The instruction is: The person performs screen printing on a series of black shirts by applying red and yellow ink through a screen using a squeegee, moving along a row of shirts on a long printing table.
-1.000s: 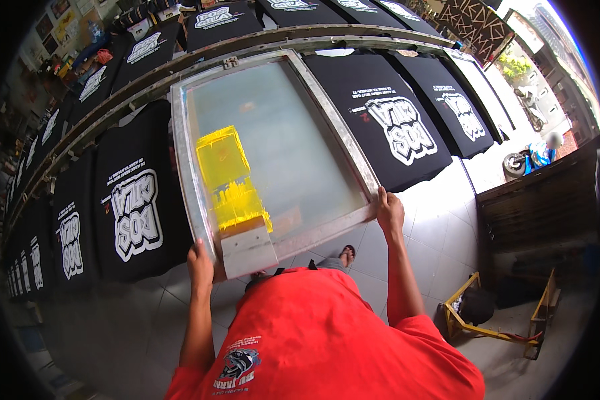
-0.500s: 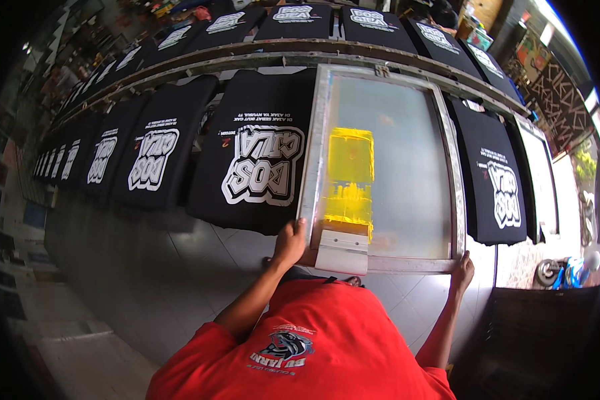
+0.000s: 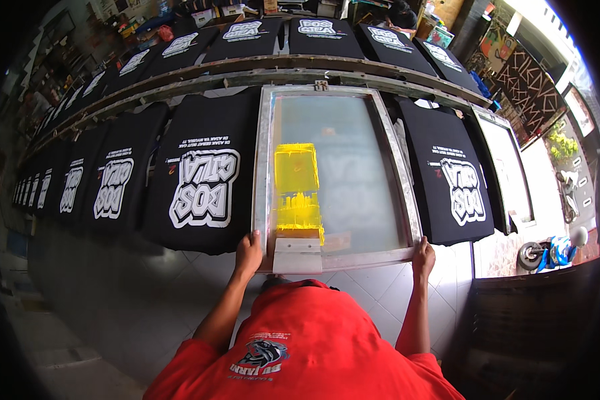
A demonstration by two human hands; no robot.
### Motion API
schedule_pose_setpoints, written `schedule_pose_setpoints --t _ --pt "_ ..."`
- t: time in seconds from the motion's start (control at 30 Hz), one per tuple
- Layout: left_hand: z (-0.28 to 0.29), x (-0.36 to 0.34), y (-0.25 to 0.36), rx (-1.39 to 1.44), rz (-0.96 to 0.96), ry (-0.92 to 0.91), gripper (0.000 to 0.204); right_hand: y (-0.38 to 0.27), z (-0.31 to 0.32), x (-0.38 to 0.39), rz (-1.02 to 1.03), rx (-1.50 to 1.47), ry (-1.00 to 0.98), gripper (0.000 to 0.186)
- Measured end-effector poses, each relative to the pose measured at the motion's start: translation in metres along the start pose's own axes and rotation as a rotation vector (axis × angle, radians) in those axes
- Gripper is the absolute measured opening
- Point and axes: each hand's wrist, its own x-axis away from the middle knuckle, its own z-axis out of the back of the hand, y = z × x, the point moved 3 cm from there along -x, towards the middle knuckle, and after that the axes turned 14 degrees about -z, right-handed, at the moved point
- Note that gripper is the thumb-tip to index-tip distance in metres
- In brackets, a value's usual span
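Observation:
A screen-printing frame (image 3: 397, 173) with pale metal sides and a translucent mesh lies over one place in the near row of shirts. Yellow ink (image 3: 297, 167) is spread in a block along the mesh's left part. A squeegee with a wide pale handle (image 3: 297, 257) rests at the near left of the frame, its end overhanging the near bar. My left hand (image 3: 249, 255) is closed round the near left corner, beside the squeegee. At the near right corner, my right hand (image 3: 424, 259) grips the frame too. What lies beneath the mesh shows only faintly.
Black shirts with white prints flank the frame, one at left (image 3: 203, 180) and one at right (image 3: 461, 180). A long rail (image 3: 180, 87) separates them from a far row of shirts. Another frame (image 3: 513, 167) stands at right, and a blue motorbike (image 3: 557, 255) beyond.
The view has shifted, so frame and shirts sit further left in it. The frame's near end has come down slightly with both hands holding it. The squeegee stays in place on it.

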Motion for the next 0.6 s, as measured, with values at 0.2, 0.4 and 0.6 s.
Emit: schedule_pose_setpoints --t 0.2,0.4,0.6 --pt "-0.011 -0.004 0.004 0.006 -0.023 0.016 0.046 0.0 0.007 -0.005 -0.01 -0.046 0.006 0.057" --pt "-0.023 -0.008 0.019 -0.01 -0.007 -0.019 0.046 0.013 0.008 -0.019 -0.021 -0.059 0.018 0.057" --pt "-0.03 -0.009 0.014 -0.029 0.017 -0.045 0.046 0.012 0.011 -0.02 -0.033 -0.073 0.028 0.056"
